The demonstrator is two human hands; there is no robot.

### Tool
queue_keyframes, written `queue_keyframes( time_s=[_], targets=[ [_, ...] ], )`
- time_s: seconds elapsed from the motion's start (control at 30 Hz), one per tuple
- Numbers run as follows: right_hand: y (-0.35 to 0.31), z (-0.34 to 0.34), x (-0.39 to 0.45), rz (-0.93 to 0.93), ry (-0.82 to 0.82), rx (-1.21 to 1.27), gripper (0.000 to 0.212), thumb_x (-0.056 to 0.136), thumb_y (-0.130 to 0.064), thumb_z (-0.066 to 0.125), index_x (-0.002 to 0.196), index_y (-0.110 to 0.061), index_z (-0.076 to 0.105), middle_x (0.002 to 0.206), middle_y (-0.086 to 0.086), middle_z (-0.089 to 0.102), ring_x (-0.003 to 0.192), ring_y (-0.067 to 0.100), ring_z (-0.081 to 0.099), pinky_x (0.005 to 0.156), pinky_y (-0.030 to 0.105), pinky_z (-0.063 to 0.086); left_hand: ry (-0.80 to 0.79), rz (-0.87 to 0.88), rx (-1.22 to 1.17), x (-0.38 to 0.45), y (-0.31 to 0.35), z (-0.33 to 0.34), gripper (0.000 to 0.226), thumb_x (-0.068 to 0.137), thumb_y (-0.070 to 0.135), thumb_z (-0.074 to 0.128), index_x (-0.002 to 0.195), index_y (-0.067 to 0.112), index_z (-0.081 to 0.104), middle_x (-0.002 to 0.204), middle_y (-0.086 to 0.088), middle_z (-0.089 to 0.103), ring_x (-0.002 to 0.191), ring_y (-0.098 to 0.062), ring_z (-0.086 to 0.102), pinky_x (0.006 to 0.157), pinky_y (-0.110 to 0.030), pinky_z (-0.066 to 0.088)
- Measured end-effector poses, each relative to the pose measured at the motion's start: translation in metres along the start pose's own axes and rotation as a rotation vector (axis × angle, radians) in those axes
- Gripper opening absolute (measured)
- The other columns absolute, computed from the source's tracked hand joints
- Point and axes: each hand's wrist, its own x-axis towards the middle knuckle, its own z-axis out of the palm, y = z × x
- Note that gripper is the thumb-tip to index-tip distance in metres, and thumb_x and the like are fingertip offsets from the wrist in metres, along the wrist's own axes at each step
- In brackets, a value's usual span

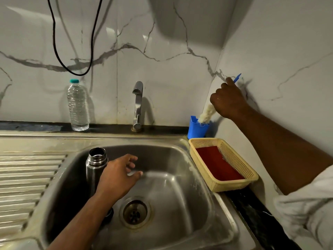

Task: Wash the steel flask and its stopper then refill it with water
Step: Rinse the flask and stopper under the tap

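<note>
The steel flask (96,165) stands upright in the left part of the sink (182,210), its mouth uncapped. The stopper may be the dark object low beside the drain (134,212), largely hidden by the forearm, so I cannot be sure. The left hand (119,175) hovers just right of the flask with fingers spread and relaxed, gripping nothing. Far right, the right hand (229,101) is curled around the blue handle of a bottle brush (207,114), whose pale bristles sit at the rim of a blue cup (195,129) in the corner. Whether the brush is coming out of the cup or going in cannot be read.

The tap (137,105) at the far edge shows no running water. Judging from this, washing looks underway or about to begin, and refilling is still ahead. 1 plastic water bottle (77,105) stands far left on the ledge, and a yellow basket (232,179) holding something red sits right of the sink.
</note>
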Motion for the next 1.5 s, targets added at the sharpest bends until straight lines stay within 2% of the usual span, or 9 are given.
queue_keyframes(
  time_s=[0.2, 0.37, 0.47, 0.6, 0.83, 1.17, 1.27, 1.37, 1.5],
  targets=[
    [-0.021, -0.009, -0.005, 0.031, 0.135, 0.212, 0.038, 0.083, -0.029, 0.068, 0.120, -0.024, 0.069, 0.111, 0.003, 0.069, 0.116, 0.027, 0.058, 0.125, 0.053, 0.007, -0.002, -0.003, -0.002, 0.000, -0.001, 0.001, 0.051, 0.082, 0.034, 0.088, 0.128, 0.028, 0.067, 0.099, 0.015, 0.067, 0.087, -0.001, 0.065, 0.081, -0.030, 0.059],
    [-0.097, -0.056, -0.048, 0.102, 0.142, 0.816, 0.039, 0.085, -0.020, 0.069, 0.124, -0.027, 0.070, 0.117, 0.003, 0.070, 0.111, 0.027, 0.060, 0.099, 0.041, 0.047, -0.011, -0.013, -0.007, -0.001, 0.002, -0.002, 0.051, 0.081, 0.036, 0.088, 0.127, 0.028, 0.068, 0.098, 0.017, 0.066, 0.085, -0.001, 0.064, 0.080, -0.030, 0.060],
    [-0.160, -0.075, -0.071, 0.251, 0.017, 1.266, 0.029, 0.088, -0.021, 0.070, 0.116, -0.028, 0.073, 0.110, -0.002, 0.074, 0.104, 0.022, 0.068, 0.086, 0.034, 0.056, 0.013, -0.029, -0.007, -0.002, 0.006, -0.004, 0.049, 0.080, 0.035, 0.088, 0.126, 0.027, 0.070, 0.096, 0.016, 0.067, 0.082, -0.002, 0.064, 0.081, -0.030, 0.060],
    [-0.239, -0.078, -0.085, 0.447, -0.242, 1.560, 0.026, 0.087, -0.026, 0.071, 0.112, -0.030, 0.075, 0.110, -0.004, 0.076, 0.106, 0.019, 0.070, 0.084, 0.028, 0.054, 0.067, -0.056, -0.021, -0.001, 0.009, -0.006, 0.045, 0.081, 0.028, 0.088, 0.122, 0.025, 0.072, 0.092, 0.014, 0.068, 0.077, -0.003, 0.065, 0.076, -0.022, 0.057],
    [-0.270, -0.057, -0.077, 0.470, -0.262, 1.639, 0.029, 0.089, -0.027, 0.071, 0.118, -0.028, 0.073, 0.118, -0.004, 0.074, 0.113, 0.020, 0.068, 0.090, 0.028, 0.050, 0.215, -0.012, 0.092, 0.044, 0.033, -0.017, 0.035, 0.085, 0.027, 0.082, 0.119, 0.025, 0.072, 0.097, 0.014, 0.070, 0.082, -0.007, 0.067, 0.078, -0.023, 0.052],
    [-0.292, -0.043, -0.068, 0.511, -0.234, 1.706, 0.023, 0.087, -0.026, 0.072, 0.110, -0.027, 0.073, 0.097, -0.009, 0.076, 0.098, 0.017, 0.072, 0.083, 0.026, 0.053, 0.316, -0.192, 0.146, 0.170, 0.043, 0.005, 0.051, 0.088, 0.045, 0.080, 0.128, 0.014, 0.072, 0.121, -0.005, 0.075, 0.115, -0.023, 0.067, 0.090, -0.031, 0.050],
    [-0.294, -0.043, -0.069, 0.502, -0.232, 1.711, 0.023, 0.088, -0.028, 0.071, 0.111, -0.029, 0.073, 0.095, -0.011, 0.076, 0.098, 0.016, 0.072, 0.081, 0.024, 0.052, 0.330, -0.213, 0.145, 0.180, 0.038, 0.013, 0.028, 0.089, 0.039, 0.081, 0.101, 0.014, 0.081, 0.093, 0.000, 0.076, 0.091, -0.019, 0.072, 0.069, -0.024, 0.047],
    [-0.295, -0.041, -0.069, 0.495, -0.238, 1.713, 0.023, 0.088, -0.028, 0.071, 0.112, -0.029, 0.073, 0.096, -0.011, 0.075, 0.098, 0.015, 0.071, 0.079, 0.021, 0.048, 0.339, -0.219, 0.165, 0.189, 0.033, 0.015, 0.018, 0.089, 0.031, 0.082, 0.084, 0.014, 0.080, 0.077, 0.001, 0.073, 0.064, -0.006, 0.060, 0.064, -0.023, 0.048],
    [-0.295, -0.041, -0.069, 0.496, -0.240, 1.742, 0.023, 0.089, -0.027, 0.072, 0.112, -0.028, 0.073, 0.094, -0.009, 0.074, 0.094, 0.015, 0.071, 0.080, 0.023, 0.052, 0.311, -0.250, 0.164, 0.194, 0.032, 0.008, 0.017, 0.086, 0.023, 0.082, 0.075, 0.011, 0.080, 0.071, -0.003, 0.073, 0.068, -0.016, 0.067, 0.060, -0.026, 0.050]
  ],
)
